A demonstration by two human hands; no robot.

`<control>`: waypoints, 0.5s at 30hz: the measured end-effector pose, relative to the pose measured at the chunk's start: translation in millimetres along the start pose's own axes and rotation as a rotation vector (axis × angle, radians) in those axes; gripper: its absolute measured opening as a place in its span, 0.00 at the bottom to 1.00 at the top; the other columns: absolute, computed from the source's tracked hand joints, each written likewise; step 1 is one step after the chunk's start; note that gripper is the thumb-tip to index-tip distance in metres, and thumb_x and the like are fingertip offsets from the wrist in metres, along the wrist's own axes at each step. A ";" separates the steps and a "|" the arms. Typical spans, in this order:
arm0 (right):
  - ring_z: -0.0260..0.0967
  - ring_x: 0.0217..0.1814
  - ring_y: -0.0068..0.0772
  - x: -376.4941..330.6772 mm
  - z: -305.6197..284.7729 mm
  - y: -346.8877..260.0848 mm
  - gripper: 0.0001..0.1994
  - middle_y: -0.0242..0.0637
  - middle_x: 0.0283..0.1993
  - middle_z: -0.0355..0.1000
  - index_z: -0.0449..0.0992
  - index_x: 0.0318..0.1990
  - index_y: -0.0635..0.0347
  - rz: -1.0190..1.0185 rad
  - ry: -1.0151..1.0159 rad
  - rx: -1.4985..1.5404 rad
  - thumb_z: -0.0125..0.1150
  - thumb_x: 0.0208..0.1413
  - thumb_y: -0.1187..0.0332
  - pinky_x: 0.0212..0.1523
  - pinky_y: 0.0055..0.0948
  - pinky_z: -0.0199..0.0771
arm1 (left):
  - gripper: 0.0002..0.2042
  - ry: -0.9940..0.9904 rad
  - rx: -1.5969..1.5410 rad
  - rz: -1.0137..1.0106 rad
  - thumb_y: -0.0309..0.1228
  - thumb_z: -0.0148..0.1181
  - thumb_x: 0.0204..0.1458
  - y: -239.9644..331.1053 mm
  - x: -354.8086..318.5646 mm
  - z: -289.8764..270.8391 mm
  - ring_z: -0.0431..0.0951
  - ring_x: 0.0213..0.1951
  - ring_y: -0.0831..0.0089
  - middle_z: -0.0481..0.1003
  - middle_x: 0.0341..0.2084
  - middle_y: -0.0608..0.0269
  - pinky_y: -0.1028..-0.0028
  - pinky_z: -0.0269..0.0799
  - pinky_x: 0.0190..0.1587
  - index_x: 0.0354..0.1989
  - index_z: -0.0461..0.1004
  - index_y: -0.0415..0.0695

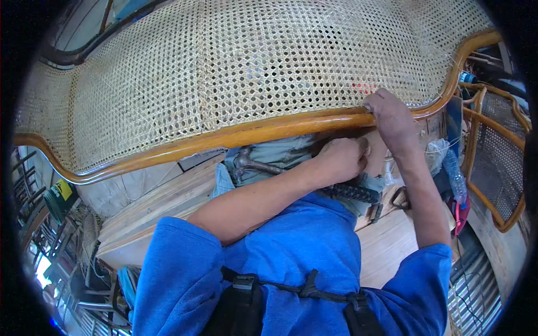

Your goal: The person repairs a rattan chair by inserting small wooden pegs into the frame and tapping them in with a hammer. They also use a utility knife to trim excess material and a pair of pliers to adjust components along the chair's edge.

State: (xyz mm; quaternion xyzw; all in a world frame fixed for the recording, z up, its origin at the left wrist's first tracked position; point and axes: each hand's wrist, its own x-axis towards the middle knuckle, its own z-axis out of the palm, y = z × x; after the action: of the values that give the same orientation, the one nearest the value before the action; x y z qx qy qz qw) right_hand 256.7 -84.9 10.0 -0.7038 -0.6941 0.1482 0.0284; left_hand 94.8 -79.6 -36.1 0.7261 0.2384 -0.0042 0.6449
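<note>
A large panel of woven cane webbing (235,73) fills the upper view, set in a curved, varnished wooden rail (235,136). My right hand (392,115) lies over the rail at its right part, with the fingers curled onto the seam where cane meets wood. My left hand (343,158) is a closed fist just below the rail, next to the right wrist; I cannot see whether anything is inside it. A hammer (253,162) with a dark ribbed handle rests across my lap under the left forearm.
A pale wooden workbench (162,204) lies below the rail at left. At right stand another cane-backed chair frame (496,148), a plastic bottle (455,176) and a small hand tool (400,199). A green package (59,193) and clutter sit at far left.
</note>
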 end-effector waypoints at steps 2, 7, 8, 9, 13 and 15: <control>0.68 0.38 0.47 -1.3 -1.9 0.4 0.06 0.43 0.32 0.66 0.70 0.34 0.60 0.009 -0.024 -0.011 0.47 0.50 0.73 0.36 0.41 0.69 | 0.12 0.014 0.014 0.003 0.34 0.52 0.49 -0.4 2.7 1.7 0.75 0.33 0.44 0.75 0.28 0.42 0.53 0.70 0.37 0.36 0.72 0.39; 0.69 0.44 0.49 -2.6 12.3 5.8 0.11 0.47 0.39 0.71 0.70 0.44 0.62 -0.082 0.220 0.120 0.49 0.52 0.73 0.41 0.37 0.71 | 0.11 0.011 0.145 -0.010 0.35 0.51 0.51 4.9 -2.9 -3.7 0.75 0.32 0.44 0.75 0.28 0.42 0.53 0.70 0.37 0.33 0.73 0.39; 0.69 0.46 0.49 -10.0 13.9 0.2 0.13 0.48 0.41 0.71 0.70 0.45 0.63 0.049 0.227 0.147 0.50 0.52 0.72 0.43 0.37 0.71 | 0.11 -0.001 0.176 0.071 0.35 0.51 0.51 8.8 -9.9 -7.2 0.75 0.32 0.45 0.74 0.27 0.43 0.54 0.70 0.36 0.33 0.73 0.39; 0.69 0.47 0.49 -22.1 11.5 -16.4 0.14 0.49 0.42 0.71 0.69 0.47 0.64 0.183 0.228 0.182 0.51 0.52 0.72 0.44 0.37 0.71 | 0.11 -0.018 0.208 0.146 0.35 0.51 0.51 20.0 -21.7 -14.9 0.75 0.32 0.46 0.74 0.26 0.43 0.54 0.70 0.36 0.33 0.73 0.39; 0.69 0.47 0.50 -66.9 27.0 -79.4 0.19 0.50 0.43 0.72 0.70 0.49 0.62 0.425 0.009 0.819 0.58 0.50 0.65 0.46 0.39 0.70 | 0.12 -0.292 0.320 0.227 0.36 0.52 0.52 54.5 -67.3 -63.2 0.75 0.31 0.49 0.74 0.25 0.48 0.58 0.71 0.34 0.31 0.74 0.39; 0.69 0.44 0.52 -97.4 22.2 -111.2 0.18 0.49 0.42 0.72 0.71 0.47 0.59 0.149 -0.167 0.564 0.59 0.50 0.63 0.45 0.41 0.70 | 0.12 -0.171 0.091 0.211 0.35 0.53 0.53 50.1 -87.6 -77.9 0.75 0.30 0.55 0.74 0.25 0.52 0.64 0.71 0.34 0.29 0.73 0.38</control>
State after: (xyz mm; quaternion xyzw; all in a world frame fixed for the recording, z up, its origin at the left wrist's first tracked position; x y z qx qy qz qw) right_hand 144.2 -180.7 32.6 -0.7026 -0.5718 0.3944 0.1546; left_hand 11.4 -39.1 51.3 0.7727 0.1045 -0.0091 0.6260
